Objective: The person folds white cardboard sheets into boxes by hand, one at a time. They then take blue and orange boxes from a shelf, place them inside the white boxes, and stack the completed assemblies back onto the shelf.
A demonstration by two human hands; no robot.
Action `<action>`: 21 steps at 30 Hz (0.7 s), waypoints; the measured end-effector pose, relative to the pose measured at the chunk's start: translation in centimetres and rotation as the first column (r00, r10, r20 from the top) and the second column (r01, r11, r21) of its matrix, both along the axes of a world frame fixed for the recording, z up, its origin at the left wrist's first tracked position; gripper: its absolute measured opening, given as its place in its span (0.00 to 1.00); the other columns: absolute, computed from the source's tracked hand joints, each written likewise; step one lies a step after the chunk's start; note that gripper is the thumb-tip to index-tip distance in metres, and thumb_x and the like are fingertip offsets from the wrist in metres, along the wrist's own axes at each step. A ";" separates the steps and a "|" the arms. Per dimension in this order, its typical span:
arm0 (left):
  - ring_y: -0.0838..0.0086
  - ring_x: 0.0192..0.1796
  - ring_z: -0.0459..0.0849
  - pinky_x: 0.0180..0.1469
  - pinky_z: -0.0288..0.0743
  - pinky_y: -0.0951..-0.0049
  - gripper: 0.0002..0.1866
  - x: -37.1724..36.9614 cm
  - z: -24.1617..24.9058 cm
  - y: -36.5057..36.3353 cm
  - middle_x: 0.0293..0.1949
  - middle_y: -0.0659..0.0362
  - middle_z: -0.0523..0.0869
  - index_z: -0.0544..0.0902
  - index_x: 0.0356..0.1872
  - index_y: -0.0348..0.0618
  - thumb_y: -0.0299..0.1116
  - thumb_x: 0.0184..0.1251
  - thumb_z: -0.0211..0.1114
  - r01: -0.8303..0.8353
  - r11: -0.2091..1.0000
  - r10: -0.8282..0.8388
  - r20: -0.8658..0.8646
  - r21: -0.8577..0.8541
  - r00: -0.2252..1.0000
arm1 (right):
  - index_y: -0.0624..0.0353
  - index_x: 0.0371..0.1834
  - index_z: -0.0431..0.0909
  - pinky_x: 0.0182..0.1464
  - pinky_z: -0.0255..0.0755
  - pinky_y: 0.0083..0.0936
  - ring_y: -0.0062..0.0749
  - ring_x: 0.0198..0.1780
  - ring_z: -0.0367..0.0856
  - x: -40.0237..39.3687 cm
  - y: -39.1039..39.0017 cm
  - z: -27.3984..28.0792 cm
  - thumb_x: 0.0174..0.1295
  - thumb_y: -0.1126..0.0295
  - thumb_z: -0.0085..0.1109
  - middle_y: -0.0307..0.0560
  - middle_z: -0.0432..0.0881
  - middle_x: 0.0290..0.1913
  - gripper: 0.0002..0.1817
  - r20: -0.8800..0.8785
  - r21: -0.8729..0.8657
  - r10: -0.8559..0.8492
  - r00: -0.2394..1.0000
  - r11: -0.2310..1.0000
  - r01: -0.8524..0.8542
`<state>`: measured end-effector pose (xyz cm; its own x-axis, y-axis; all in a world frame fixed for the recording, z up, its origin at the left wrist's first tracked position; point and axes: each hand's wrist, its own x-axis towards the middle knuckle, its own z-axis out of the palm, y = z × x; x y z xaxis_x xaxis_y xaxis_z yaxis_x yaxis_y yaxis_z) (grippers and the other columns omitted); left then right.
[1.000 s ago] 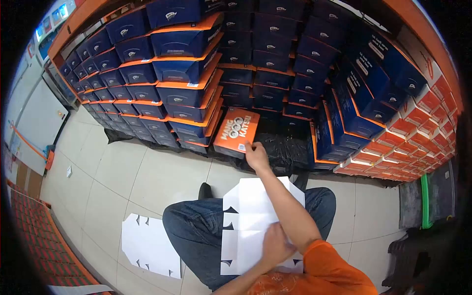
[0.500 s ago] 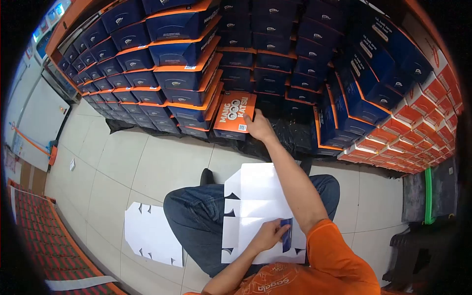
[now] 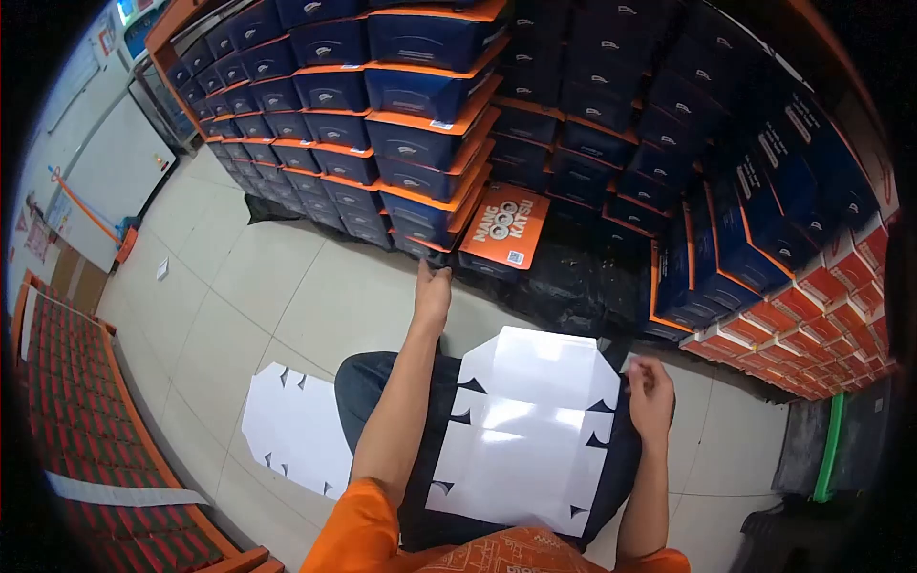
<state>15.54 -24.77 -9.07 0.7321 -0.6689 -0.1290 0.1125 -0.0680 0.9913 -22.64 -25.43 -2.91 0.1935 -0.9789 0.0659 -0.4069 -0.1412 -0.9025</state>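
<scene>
Tiled floor [image 3: 310, 306]; white sheet [image 3: 535, 435] beside right grip [image 3: 651, 392], loosely curled; left grip [image 3: 433, 294] bunched; holds unclear

The floor [image 3: 330, 282], of pale tile, carries creased black plastic sheeting [image 3: 564, 298], which shows along the front and right of the orange-topped box [image 3: 504, 229]. Resting on this sheeting are the orange-topped box itself and, just beside it on the left, a tall stack of navy boxes [image 3: 415, 138]. Directly on the tile, left of the orange-topped box and nearer the viewer, lies a flat white cut-out [image 3: 296, 425]; farther left lies a small white item [image 3: 162, 269], unidentifiable at this size.
</scene>
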 end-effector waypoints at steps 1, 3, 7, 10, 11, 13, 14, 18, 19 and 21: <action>0.68 0.63 0.71 0.66 0.61 0.73 0.33 -0.6 0.5 -0.4 0.63 0.48 0.70 0.58 0.70 0.27 0.24 0.63 0.54 0.044 0.994 -0.053 -0.088 -0.098 0.995 | 0.65 0.41 0.78 0.34 0.70 0.16 0.17 0.31 0.75 -0.8 0.5 0.1 0.69 0.69 0.56 0.38 0.78 0.30 0.09 0.034 0.060 -0.037 0.999 0.998 0.035; 0.70 0.58 0.72 0.62 0.63 0.74 0.36 -1.2 -0.2 -1.4 0.60 0.50 0.73 0.55 0.71 0.24 0.23 0.60 0.53 0.088 0.989 -0.104 -0.129 -0.120 0.986 | 0.65 0.41 0.78 0.33 0.69 0.15 0.16 0.30 0.74 -1.7 1.6 0.7 0.69 0.69 0.55 0.38 0.78 0.30 0.09 0.057 0.060 -0.070 0.996 0.996 0.066; 0.67 0.59 0.71 0.62 0.62 0.73 0.38 -2.3 -0.2 -1.9 0.60 0.47 0.73 0.53 0.72 0.24 0.24 0.60 0.54 0.067 0.997 -0.072 -0.110 -0.045 0.991 | 0.64 0.42 0.78 0.31 0.69 0.15 0.16 0.29 0.73 -2.6 2.8 1.3 0.69 0.70 0.56 0.37 0.78 0.31 0.08 0.133 0.055 -0.080 0.988 0.996 0.073; 0.62 0.66 0.70 0.65 0.62 0.72 0.39 -2.3 0.7 -1.3 0.64 0.41 0.70 0.51 0.72 0.24 0.25 0.60 0.56 0.147 0.989 -0.144 -0.085 0.025 0.986 | 0.64 0.43 0.77 0.30 0.68 0.14 0.15 0.29 0.72 -2.9 3.4 1.8 0.69 0.70 0.56 0.38 0.78 0.31 0.08 0.142 0.060 -0.143 0.980 0.989 0.135; 0.62 0.67 0.70 0.65 0.63 0.72 0.39 -2.4 1.2 -0.9 0.65 0.41 0.70 0.53 0.72 0.25 0.26 0.60 0.57 0.178 0.982 -0.172 -0.080 0.065 0.982 | 0.64 0.43 0.77 0.30 0.68 0.14 0.15 0.29 0.72 -3.1 3.8 2.1 0.69 0.70 0.56 0.38 0.78 0.31 0.08 0.136 0.067 -0.156 0.978 0.987 0.148; 0.60 0.65 0.72 0.64 0.67 0.69 0.37 -3.5 1.9 0.1 0.64 0.42 0.71 0.57 0.70 0.27 0.27 0.60 0.60 0.197 0.976 -0.194 -0.045 0.088 0.980 | 0.64 0.43 0.78 0.31 0.68 0.14 0.16 0.29 0.73 -3.5 5.0 2.4 0.69 0.70 0.57 0.38 0.78 0.31 0.08 0.128 0.124 -0.169 0.977 0.980 0.154; 0.58 0.63 0.73 0.64 0.68 0.67 0.35 -4.6 1.8 0.7 0.63 0.43 0.71 0.59 0.69 0.29 0.27 0.61 0.61 0.054 0.995 -0.063 0.114 0.082 0.992 | 0.64 0.43 0.78 0.31 0.68 0.14 0.16 0.29 0.73 -3.7 5.5 2.1 0.69 0.70 0.57 0.38 0.78 0.31 0.08 0.125 0.132 -0.180 0.976 0.978 0.163; 0.55 0.61 0.74 0.61 0.73 0.63 0.32 -8.3 1.9 3.1 0.62 0.42 0.70 0.64 0.66 0.33 0.27 0.61 0.65 0.034 0.998 -0.052 0.397 0.052 0.916 | 0.64 0.43 0.78 0.33 0.69 0.16 0.17 0.30 0.74 -4.8 7.9 0.2 0.69 0.69 0.57 0.39 0.79 0.32 0.09 0.103 0.169 -0.186 0.977 0.971 0.167; 0.55 0.61 0.74 0.59 0.74 0.64 0.31 -8.7 2.1 3.4 0.62 0.42 0.71 0.65 0.66 0.34 0.27 0.61 0.65 0.129 0.989 -0.148 0.417 0.074 0.897 | 0.65 0.43 0.78 0.33 0.70 0.17 0.18 0.30 0.74 -4.6 8.0 -0.1 0.69 0.68 0.57 0.40 0.80 0.33 0.09 0.104 0.173 -0.180 0.978 0.972 0.160; 0.55 0.58 0.77 0.56 0.76 0.65 0.30 -8.2 1.6 3.1 0.60 0.43 0.73 0.67 0.64 0.35 0.27 0.61 0.65 0.100 0.993 -0.114 0.435 0.055 0.893 | 0.65 0.43 0.78 0.34 0.70 0.18 0.18 0.30 0.74 -4.0 8.0 0.4 0.69 0.69 0.57 0.40 0.80 0.33 0.09 0.106 0.162 -0.169 0.980 0.975 0.151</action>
<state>7.34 -21.70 -7.46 0.6437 -0.7471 0.1654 -0.3405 -0.0861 0.9363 -26.64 -17.41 -2.52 0.0336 -0.9967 -0.0737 -0.3021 0.0602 -0.9514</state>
